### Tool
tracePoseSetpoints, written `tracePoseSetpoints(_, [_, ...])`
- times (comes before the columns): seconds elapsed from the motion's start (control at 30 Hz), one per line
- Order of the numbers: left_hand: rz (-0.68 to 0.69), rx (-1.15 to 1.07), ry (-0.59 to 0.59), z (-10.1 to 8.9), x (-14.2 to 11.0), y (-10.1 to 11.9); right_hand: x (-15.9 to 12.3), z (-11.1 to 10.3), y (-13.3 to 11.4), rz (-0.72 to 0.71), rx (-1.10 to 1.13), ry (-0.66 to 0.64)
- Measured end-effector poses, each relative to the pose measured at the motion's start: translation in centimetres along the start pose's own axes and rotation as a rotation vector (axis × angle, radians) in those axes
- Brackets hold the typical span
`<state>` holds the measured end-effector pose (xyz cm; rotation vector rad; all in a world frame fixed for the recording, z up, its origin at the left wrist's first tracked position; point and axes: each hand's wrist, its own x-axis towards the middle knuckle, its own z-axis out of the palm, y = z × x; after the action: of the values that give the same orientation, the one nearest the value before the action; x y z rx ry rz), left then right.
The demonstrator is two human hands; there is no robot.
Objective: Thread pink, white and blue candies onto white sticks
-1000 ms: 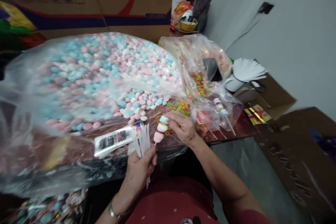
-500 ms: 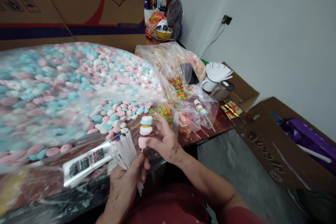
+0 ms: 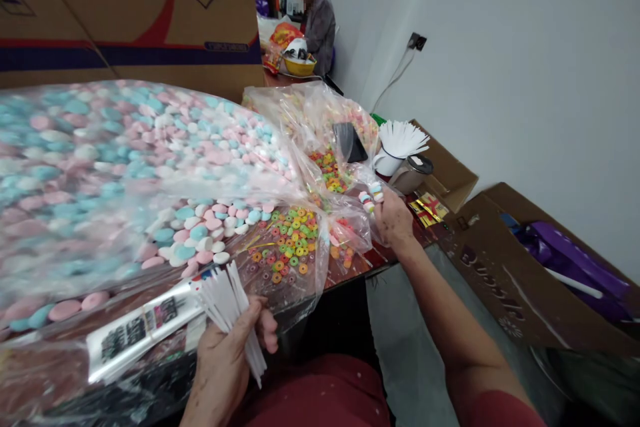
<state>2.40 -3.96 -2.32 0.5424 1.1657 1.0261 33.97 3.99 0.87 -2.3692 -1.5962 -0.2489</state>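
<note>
My left hand (image 3: 233,347) is closed around a bunch of thin white paper sticks (image 3: 225,297), fanned out at the top. Off to the right, my right hand (image 3: 395,221) is closed at a marshmallow skewer (image 3: 377,191), its fingertips partly hidden. Right beside that one lies another skewer of marshmallows (image 3: 367,201) on clear plastic. Loose pink, blue and white marshmallows (image 3: 200,232) spill from a large clear bag (image 3: 165,190). Colourful ring-shaped candies (image 3: 295,237) lie on plastic between my hands. A silver printed packet (image 3: 143,328) rests near my left hand.
A white mug (image 3: 387,161) full of white sticks and a lidded cup (image 3: 411,175) stand behind my right hand. A large cardboard box (image 3: 130,13) borders the back left. Another open box (image 3: 505,273) is at right. A person (image 3: 317,20) works farther back.
My right hand has moved away to the right with the marshmallow skewer, over to the one lying there. My left hand keeps hold of the sticks. The view has shifted slightly right.
</note>
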Motion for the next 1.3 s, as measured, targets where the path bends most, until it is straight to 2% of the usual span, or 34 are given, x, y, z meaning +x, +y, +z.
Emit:
tracePoseSetpoints(0.1, [-0.002,0.006,-0.002,-0.1,0.2,-0.3,-0.6,1.7,0.1,-0.067,-0.141,-0.074])
tracePoseSetpoints(0.2, [0.002,0.011,-0.003,-0.4,0.3,-0.3,-0.9,2.4,0.6,-0.184,-0.198,-0.08])
tracePoseSetpoints(0.33, [-0.011,0.006,0.019,-0.7,0.3,-0.2,0.6,2.7,3.1,-0.31,-0.123,-0.03])
tracePoseSetpoints(0.5, [-0.024,0.002,0.018,-1.0,-0.1,0.1,3.0,2.5,5.9,-0.346,-0.042,-0.001])
tracePoseSetpoints(0.6, [-0.039,0.001,-0.007,-1.1,-0.1,0.3,3.1,2.6,5.9,-0.394,-0.094,0.03])
tracePoseSetpoints(0.73, [-0.047,-0.026,0.013,-1.0,-0.2,0.4,2.9,2.9,5.8,-0.448,-0.116,-0.017])
tracePoseSetpoints(0.8, [-0.054,-0.063,0.014,-0.9,-0.2,0.6,3.1,2.7,5.7,-0.45,-0.082,0.029])
tracePoseSetpoints(0.83, [-0.052,-0.095,0.015,-0.9,-0.2,0.8,3.2,2.5,5.3,-0.456,-0.068,0.115])
tracePoseSetpoints(0.9, [-0.023,-0.184,0.028,-0.8,0.1,1.5,2.6,1.6,3.7,-0.441,0.018,0.369])
tracePoseSetpoints(0.97, [0.033,-0.298,0.061,-0.6,0.4,2.5,0.5,0.4,0.4,-0.533,0.192,0.589])
tracePoseSetpoints(1.03, [0.086,-0.41,0.093,-0.2,0.7,3.5,-3.5,-0.8,-4.0,-0.656,0.406,0.603])
tracePoseSetpoints(1.13, [0.103,-0.524,0.096,0.6,0.8,4.8,-10.5,-0.8,-10.9,-0.986,0.709,0.493])
tracePoseSetpoints(1.2, [0.042,-0.54,0.065,1.2,0.6,5.0,-13.9,0.5,-14.2,-0.983,0.86,0.441])
tracePoseSetpoints(1.3, [-0.002,-0.484,0.08,1.5,0.1,4.3,-15.8,2.7,-16.6,-0.858,0.912,0.281])
